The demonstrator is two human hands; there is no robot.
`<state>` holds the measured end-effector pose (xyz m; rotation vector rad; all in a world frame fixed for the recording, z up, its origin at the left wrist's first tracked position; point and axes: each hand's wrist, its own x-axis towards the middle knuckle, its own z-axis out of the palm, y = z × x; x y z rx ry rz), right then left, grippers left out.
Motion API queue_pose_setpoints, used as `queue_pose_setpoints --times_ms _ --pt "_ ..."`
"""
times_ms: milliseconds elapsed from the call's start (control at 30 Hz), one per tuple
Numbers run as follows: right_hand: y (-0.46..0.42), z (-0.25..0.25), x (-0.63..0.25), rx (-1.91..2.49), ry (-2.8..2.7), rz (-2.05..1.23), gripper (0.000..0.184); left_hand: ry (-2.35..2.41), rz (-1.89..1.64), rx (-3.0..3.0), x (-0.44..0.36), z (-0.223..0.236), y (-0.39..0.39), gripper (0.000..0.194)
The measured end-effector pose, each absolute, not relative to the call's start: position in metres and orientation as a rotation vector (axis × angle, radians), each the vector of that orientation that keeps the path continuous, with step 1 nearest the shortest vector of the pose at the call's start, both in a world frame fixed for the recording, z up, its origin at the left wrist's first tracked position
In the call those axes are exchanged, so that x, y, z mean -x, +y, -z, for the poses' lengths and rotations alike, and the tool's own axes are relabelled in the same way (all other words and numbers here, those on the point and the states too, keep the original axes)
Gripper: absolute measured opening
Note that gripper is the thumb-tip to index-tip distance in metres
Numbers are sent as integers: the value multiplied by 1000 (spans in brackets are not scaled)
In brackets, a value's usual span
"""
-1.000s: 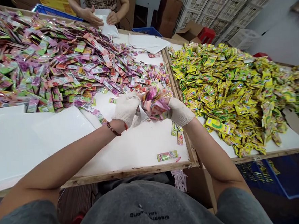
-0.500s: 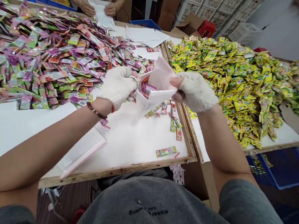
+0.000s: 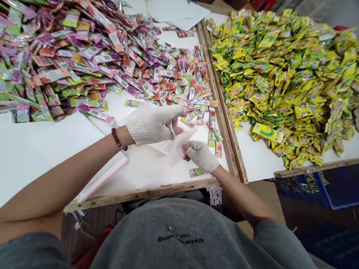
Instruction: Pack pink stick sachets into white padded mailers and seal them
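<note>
A thin white plastic bag (image 3: 177,151) with faint pink print lies low over the white tabletop, in front of me. My right hand (image 3: 201,154), in a white fingerless glove, is closed in a pinch at the bag's right edge. My left hand (image 3: 156,123), gloved the same way and with a beaded bracelet at the wrist, is above the bag's far side. Its index finger stretches right and its thumb is apart beneath it. Small pink, purple and green sachets (image 3: 170,86) lie just beyond both hands. What is inside the bag is hidden.
A large heap of colourful sachets (image 3: 71,56) covers the back left. Flat white bags (image 3: 40,147) are stacked at the left, with more white sheets (image 3: 175,13) at the back. A wooden divider (image 3: 222,103) separates a heap of yellow packets (image 3: 285,75). Blue crates (image 3: 350,189) stand below right.
Both hands have come down and nearer to me with the bag, which was held open with sachets showing inside. My left fingers have spread. The other person's hands have left the view.
</note>
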<state>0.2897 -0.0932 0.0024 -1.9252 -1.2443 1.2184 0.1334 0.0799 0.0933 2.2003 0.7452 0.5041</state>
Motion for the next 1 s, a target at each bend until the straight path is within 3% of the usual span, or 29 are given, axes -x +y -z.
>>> queue_pose_setpoints --times_ms 67,167,400,600,1000 --pt "-115 25 -289 2065 -1330 -1281 31 674 -306 -2404 -129 -52 75 25" --pt "-134 43 -298 2083 -1678 -1123 23 924 -221 -2566 -126 2 55 32" --pt "-112 55 -302 1912 -2459 -642 27 757 -207 -2767 -141 73 18 37" --pt "-81 43 -291 2040 -2605 -748 35 184 -57 -2915 -149 83 53 34" --pt "-78 48 -288 1980 -2570 -877 26 468 -133 -2674 -119 80 33 44"
